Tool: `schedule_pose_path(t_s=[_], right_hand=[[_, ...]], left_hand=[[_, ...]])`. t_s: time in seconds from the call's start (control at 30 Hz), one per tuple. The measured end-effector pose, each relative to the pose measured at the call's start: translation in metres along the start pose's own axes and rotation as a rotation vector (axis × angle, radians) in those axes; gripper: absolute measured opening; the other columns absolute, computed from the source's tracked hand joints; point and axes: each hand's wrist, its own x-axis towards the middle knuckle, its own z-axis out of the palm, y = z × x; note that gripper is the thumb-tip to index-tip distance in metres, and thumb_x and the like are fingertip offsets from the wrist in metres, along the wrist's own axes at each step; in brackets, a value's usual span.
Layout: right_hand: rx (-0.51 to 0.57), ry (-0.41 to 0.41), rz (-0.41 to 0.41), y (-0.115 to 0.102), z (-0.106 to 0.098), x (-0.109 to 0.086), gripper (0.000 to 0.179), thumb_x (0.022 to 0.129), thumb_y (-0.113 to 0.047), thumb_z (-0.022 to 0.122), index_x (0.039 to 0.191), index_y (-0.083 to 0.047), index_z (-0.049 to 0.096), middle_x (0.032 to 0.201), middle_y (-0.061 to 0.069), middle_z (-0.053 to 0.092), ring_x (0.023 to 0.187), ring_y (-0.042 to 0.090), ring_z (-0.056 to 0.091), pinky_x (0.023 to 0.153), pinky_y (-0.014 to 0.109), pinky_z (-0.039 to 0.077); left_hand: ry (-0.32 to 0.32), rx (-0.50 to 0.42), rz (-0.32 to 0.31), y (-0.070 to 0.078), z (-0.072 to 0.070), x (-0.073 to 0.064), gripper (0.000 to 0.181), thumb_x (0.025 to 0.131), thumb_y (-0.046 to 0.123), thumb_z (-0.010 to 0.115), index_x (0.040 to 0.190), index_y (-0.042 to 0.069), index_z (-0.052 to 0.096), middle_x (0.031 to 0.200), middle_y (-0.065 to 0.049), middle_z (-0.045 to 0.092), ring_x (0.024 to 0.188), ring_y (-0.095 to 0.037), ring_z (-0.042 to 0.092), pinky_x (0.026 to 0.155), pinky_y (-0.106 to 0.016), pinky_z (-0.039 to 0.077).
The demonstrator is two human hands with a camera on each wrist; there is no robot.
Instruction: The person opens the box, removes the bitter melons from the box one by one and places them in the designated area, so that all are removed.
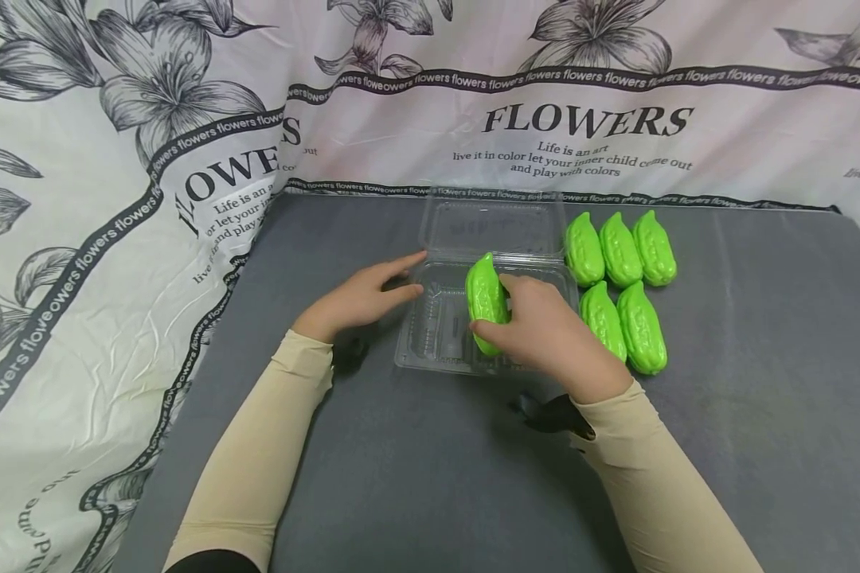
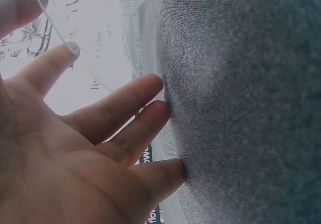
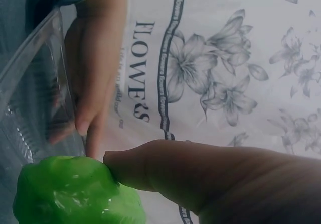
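Note:
My right hand [image 1: 545,330] grips a glossy, bumpy green toy bitter melon [image 1: 484,302] between thumb and fingers, over the clear plastic clamshell box [image 1: 430,358]. The melon's pointed tip faces the back. In the right wrist view, the thumb [image 3: 135,166] presses the side of the melon [image 3: 75,194]. My left hand [image 1: 358,298] is at the box's left side, thumb and fingers spread. In the left wrist view a fingertip [image 2: 70,49] meets the clear plastic rim, and the other fingers stretch out straight. The box's lid [image 1: 494,227] lies folded back, hinge toward the middle.
Several more green toy melons [image 1: 619,251] lie in two rows right of the box, close to its edge. A grey cloth [image 1: 416,477] covers the table. White flower-print fabric [image 1: 588,143] hangs along the back and left side.

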Motion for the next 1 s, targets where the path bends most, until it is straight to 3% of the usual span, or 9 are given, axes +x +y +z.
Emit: schedule_pose_path(t_s=[0.07,0.33,0.67,0.87,1.0], right_hand=[[-0.002,0.002,0.006,0.002,-0.003,-0.002,0.069,0.097,-0.031,0.072,0.149,0.008,0.049,0.108,0.017,0.070,0.076,0.023,0.067,0.079,0.045,0.055],[0.001,0.058,-0.015,0.011,-0.011,-0.012,0.049,0.094,-0.030,0.075,0.128,0.003,0.062,0.090,0.010,0.066,0.071,0.021,0.062,0.069,0.039,0.053],[-0.022,0.086,-0.023,0.026,-0.023,-0.024,0.068,0.094,-0.029,0.074,0.147,0.008,0.052,0.099,0.017,0.068,0.079,0.026,0.064,0.077,0.046,0.053],[-0.058,0.114,-0.025,0.039,-0.032,-0.030,0.064,0.094,-0.030,0.075,0.142,0.009,0.055,0.092,0.014,0.069,0.073,0.023,0.063,0.073,0.044,0.052],[-0.054,0.116,-0.015,0.046,-0.037,-0.032,0.055,0.094,-0.030,0.076,0.131,0.007,0.059,0.081,0.010,0.065,0.065,0.020,0.058,0.067,0.040,0.049]], left_hand=[[0.002,-0.001,-0.002,-0.001,0.000,0.000,0.065,0.108,0.045,0.057,0.166,0.040,0.029,0.166,-0.006,0.041,0.151,-0.027,0.041,0.120,-0.056,0.035],[-0.009,-0.013,0.004,0.000,0.001,-0.001,0.065,0.109,0.043,0.056,0.168,0.037,0.028,0.165,-0.010,0.042,0.151,-0.028,0.040,0.120,-0.057,0.036],[-0.015,-0.017,0.007,0.000,0.001,-0.002,0.066,0.109,0.044,0.056,0.168,0.035,0.027,0.165,-0.010,0.042,0.152,-0.029,0.040,0.119,-0.059,0.035],[-0.019,-0.027,0.000,0.001,0.001,-0.002,0.066,0.109,0.044,0.056,0.168,0.035,0.027,0.166,-0.008,0.040,0.152,-0.029,0.039,0.119,-0.059,0.035],[-0.020,-0.028,-0.004,0.002,0.001,-0.002,0.067,0.109,0.044,0.056,0.168,0.035,0.026,0.166,-0.009,0.040,0.152,-0.029,0.039,0.119,-0.059,0.036]])
